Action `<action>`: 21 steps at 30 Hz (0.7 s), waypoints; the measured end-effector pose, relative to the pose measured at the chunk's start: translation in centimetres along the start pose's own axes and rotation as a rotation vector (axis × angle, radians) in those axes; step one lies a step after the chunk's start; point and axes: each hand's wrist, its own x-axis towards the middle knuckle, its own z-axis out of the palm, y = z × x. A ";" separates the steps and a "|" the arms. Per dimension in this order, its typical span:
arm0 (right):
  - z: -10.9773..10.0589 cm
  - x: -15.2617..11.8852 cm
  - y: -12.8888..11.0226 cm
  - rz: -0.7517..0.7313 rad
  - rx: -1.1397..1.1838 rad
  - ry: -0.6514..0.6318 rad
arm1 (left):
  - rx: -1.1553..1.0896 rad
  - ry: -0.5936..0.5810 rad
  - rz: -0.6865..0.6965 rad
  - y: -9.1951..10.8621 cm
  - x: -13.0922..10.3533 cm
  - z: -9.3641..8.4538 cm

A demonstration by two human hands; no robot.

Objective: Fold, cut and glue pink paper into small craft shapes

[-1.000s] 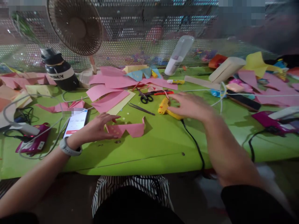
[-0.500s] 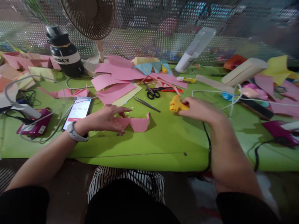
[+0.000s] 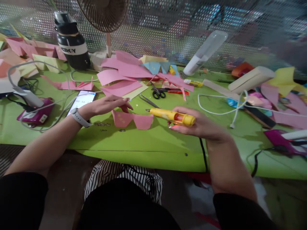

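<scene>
Resting low on the table is a folded pink paper piece [image 3: 143,122] with two flared panels, its left panel dotted with pale spots. My left hand [image 3: 105,105], wearing a grey watch, is at its upper left edge. The fingers are stretched out behind that edge; whether they touch the paper is unclear. My right hand [image 3: 192,123] is wrapped around a yellow hot glue gun [image 3: 165,114], whose nozzle points left, just above the paper's right end. Tweezers [image 3: 149,101] and black scissors [image 3: 158,94] lie behind the paper.
A phone [image 3: 82,98] lies left of the paper, near a purple power block [image 3: 38,113] with cables. Pink sheets [image 3: 127,68], a dark bottle [image 3: 73,48] and a fan [image 3: 105,12] line the back. A white cable [image 3: 216,112] and a clear bottle [image 3: 206,51] are at right.
My right hand has raised the glue gun and swung its nozzle leftward to the pink paper. My left hand's fingers have shifted from the paper's front to behind its upper edge.
</scene>
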 end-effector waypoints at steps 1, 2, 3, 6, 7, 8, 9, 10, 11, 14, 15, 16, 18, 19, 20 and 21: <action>0.6 0.2 -0.2 -0.017 -0.031 -0.026 | 0.012 0.012 -0.011 0.2 0.1 0.2; 1.0 0.5 -0.3 -0.028 -0.049 -0.052 | 0.015 0.012 -0.023 0.3 0.1 0.3; 1.4 0.6 -0.3 -0.037 -0.057 -0.082 | 0.012 0.000 -0.030 0.3 0.2 0.4; 2.0 0.9 -0.4 -0.078 -0.071 -0.125 | 0.037 -0.064 -0.006 0.0 0.4 0.5; 2.1 0.9 -0.4 -0.092 -0.079 -0.126 | 0.049 -0.079 0.009 -0.2 0.4 0.5; 2.1 0.8 -0.4 -0.104 -0.089 -0.118 | 0.052 -0.078 0.026 -0.4 0.4 0.4; 2.2 0.8 -0.5 -0.113 -0.099 -0.107 | 0.046 -0.062 0.041 -0.6 0.4 0.2; 2.2 0.8 -0.5 -0.122 -0.109 -0.095 | 0.030 -0.036 0.055 -0.8 0.3 0.1; 2.2 0.8 -0.5 -0.131 -0.117 -0.085 | 0.010 -0.005 0.069 -0.9 0.2 0.0; 2.3 0.8 -0.5 -0.140 -0.129 -0.073 | -0.014 0.066 0.100 -1.2 0.0 -0.2; 2.3 0.8 -0.5 -0.137 -0.128 -0.073 | -0.012 0.069 0.105 -1.2 0.0 -0.3; 2.3 0.8 -0.5 -0.132 -0.126 -0.071 | -0.004 0.065 0.107 -1.2 0.1 -0.3; 2.2 0.8 -0.4 -0.118 -0.118 -0.079 | 0.022 0.038 0.109 -1.1 0.2 -0.2; 2.2 0.7 -0.4 -0.113 -0.116 -0.084 | 0.033 0.020 0.112 -1.0 0.3 -0.2; 2.1 0.7 -0.3 -0.112 -0.115 -0.087 | 0.041 0.005 0.113 -0.8 0.4 -0.1; 2.1 0.6 -0.3 -0.113 -0.117 -0.089 | 0.048 -0.003 0.111 -0.6 0.5 -0.1</action>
